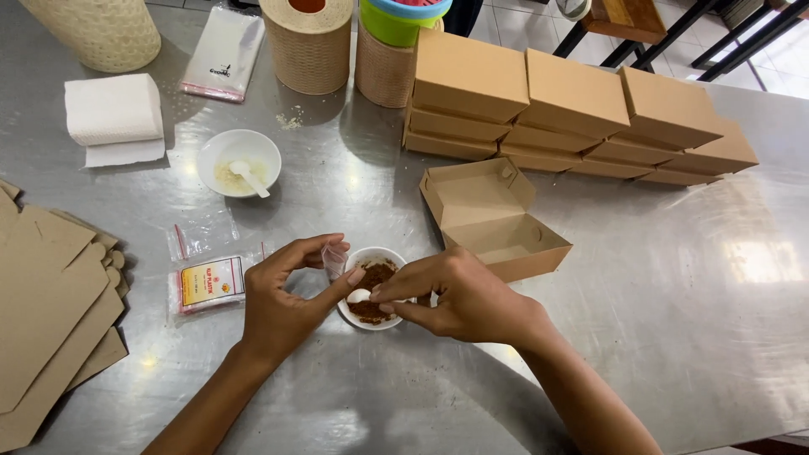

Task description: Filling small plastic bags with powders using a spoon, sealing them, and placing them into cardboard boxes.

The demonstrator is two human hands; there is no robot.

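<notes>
A small white bowl [383,255] of reddish-brown powder sits on the steel table in front of me. My left hand [282,295] pinches a tiny clear plastic bag [334,257] just over the bowl's left rim. My right hand [459,295] grips a white spoon [360,296] whose head lies in the powder. A pack of small clear bags [206,285] with a yellow and red label lies to the left of my left hand.
An open brown cardboard box [493,221] stands behind the bowl, with stacks of closed boxes [581,114] beyond. A second white bowl [239,162] with a spoon, folded white tissue [114,114], paper rolls [310,42] and flat cardboard blanks [46,312] surround the area.
</notes>
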